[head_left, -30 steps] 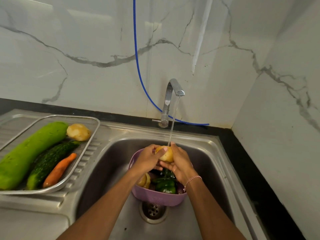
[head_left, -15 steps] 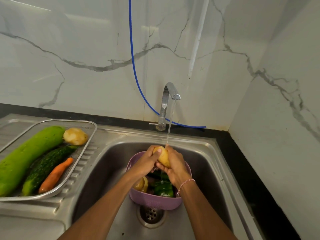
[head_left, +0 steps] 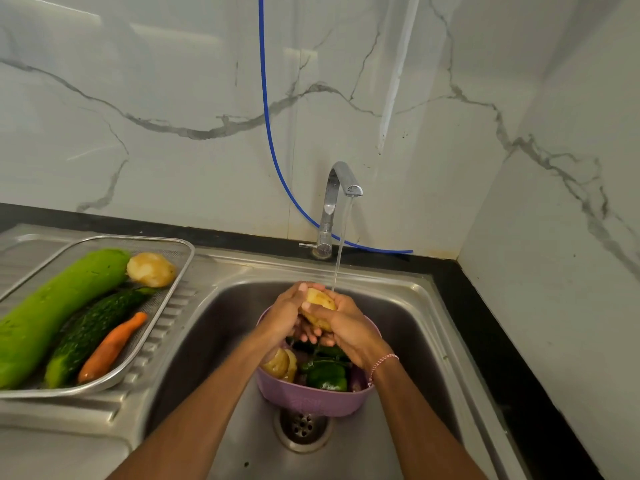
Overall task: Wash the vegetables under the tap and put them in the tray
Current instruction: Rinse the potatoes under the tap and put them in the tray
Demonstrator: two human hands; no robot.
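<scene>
Where hands [head_left: 348, 327] wrap it, potato [head_left: 318, 300] half hidden

Single head-worn wide-angle view, facing forward and down.
It looks from close above onto the stainless-steel sink basin [head_left: 408, 327], with the white marble-patterned wall [head_left: 173, 133] rising behind.

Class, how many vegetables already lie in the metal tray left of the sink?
4 in the tray: a long green gourd on the left, a potato at its far end, a dark cucumber beside the gourd, a carrot rightmost. Small ones could hide beneath.
</scene>
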